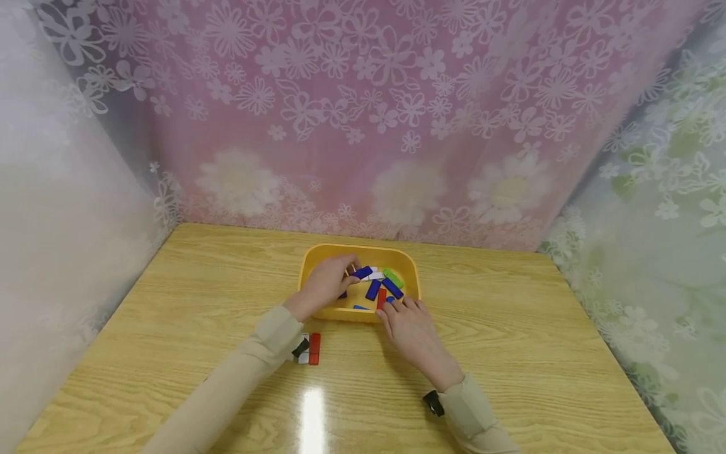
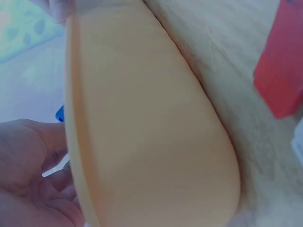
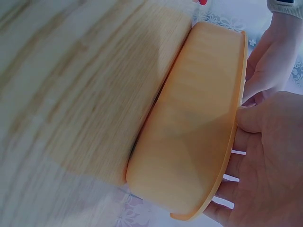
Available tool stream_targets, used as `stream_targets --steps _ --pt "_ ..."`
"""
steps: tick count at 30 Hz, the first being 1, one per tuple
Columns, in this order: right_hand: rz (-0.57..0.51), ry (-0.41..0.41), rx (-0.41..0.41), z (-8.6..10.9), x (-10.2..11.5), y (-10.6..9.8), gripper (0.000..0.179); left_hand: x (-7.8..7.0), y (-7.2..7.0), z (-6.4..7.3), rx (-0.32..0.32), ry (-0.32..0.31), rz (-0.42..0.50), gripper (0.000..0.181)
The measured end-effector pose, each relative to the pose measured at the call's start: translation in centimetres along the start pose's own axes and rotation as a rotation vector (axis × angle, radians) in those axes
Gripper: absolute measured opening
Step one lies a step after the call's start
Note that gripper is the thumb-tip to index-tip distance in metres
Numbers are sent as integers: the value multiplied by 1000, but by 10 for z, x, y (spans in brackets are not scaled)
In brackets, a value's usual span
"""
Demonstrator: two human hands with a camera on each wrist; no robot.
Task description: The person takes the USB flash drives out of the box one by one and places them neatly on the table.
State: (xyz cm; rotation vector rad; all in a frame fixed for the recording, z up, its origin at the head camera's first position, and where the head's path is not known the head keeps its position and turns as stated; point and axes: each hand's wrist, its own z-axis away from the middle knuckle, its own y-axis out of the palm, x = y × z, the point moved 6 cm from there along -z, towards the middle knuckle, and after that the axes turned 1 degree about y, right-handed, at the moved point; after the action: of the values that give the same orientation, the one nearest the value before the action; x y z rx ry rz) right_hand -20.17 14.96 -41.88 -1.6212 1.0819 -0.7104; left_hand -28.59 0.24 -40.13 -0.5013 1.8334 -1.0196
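Note:
A yellow plastic basket (image 1: 361, 248) holds several small blocks in blue, white, green and red. My left hand (image 1: 327, 281) reaches over the basket's left side and pinches a blue block (image 1: 363, 272) between thumb and fingers. In the left wrist view the basket wall covers part of that hand (image 2: 33, 175), and only a blue corner shows beyond the thumb. At the front right rim is my right hand (image 1: 409, 331), its fingers extended over the edge near a red block (image 1: 382, 296). The right wrist view shows these fingers (image 3: 235, 165) spread and partly hidden behind the rim.
In front of the basket, a red block (image 1: 314, 349) and white blocks (image 1: 304, 357) lie side by side on the wooden table (image 1: 510, 353), partly hidden by the left sleeve. A pink floral curtain (image 1: 363, 126) hangs behind the table.

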Motion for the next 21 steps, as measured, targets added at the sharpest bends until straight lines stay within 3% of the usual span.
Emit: stream_targets --steps 5,13,21 --pt "6 -6 -10 1 0 0 27 0 -4 7 -12 -20 39 10" --pt "7 -16 -4 1 0 0 27 -3 -16 26 -91 -13 148 14" --pt "-4 -16 -19 2 0 -1 26 -6 -30 51 -164 0 196 30"
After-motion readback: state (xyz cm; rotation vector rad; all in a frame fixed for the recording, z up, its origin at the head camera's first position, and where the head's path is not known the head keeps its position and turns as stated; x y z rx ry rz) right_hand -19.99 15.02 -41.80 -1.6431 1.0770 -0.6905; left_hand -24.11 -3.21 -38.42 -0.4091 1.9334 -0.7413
